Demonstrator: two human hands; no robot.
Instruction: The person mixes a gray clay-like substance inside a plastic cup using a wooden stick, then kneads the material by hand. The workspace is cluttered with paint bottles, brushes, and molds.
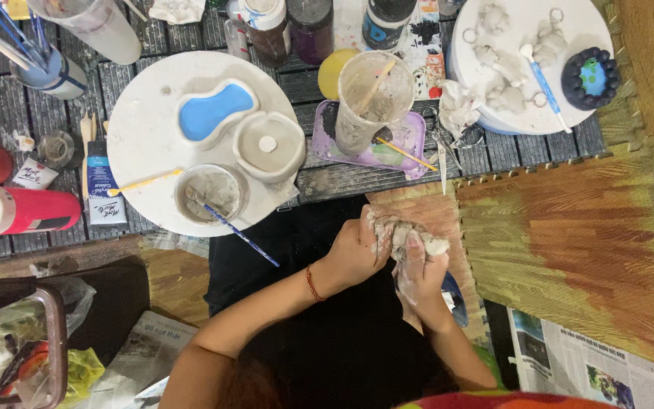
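Observation:
Both my hands meet over my dark lap, smeared with grey clay. My left hand (351,251), with a red bracelet on the wrist, wraps one side of a pale grey lump of clay (405,229). From the other side my right hand (421,271) closes over the same lump, fingers pointing up. The two hands press together around it. Part of the lump is hidden between the palms.
A round white board (141,144) ahead holds a blue kidney-shaped dish (216,112), a white lidded dish (269,145) and a bowl with a blue brush (210,191). A plastic cup (372,98) stands on a purple tray (410,130). Another round board (588,34) carries small clay figures. Newspaper (592,363) lies at lower right.

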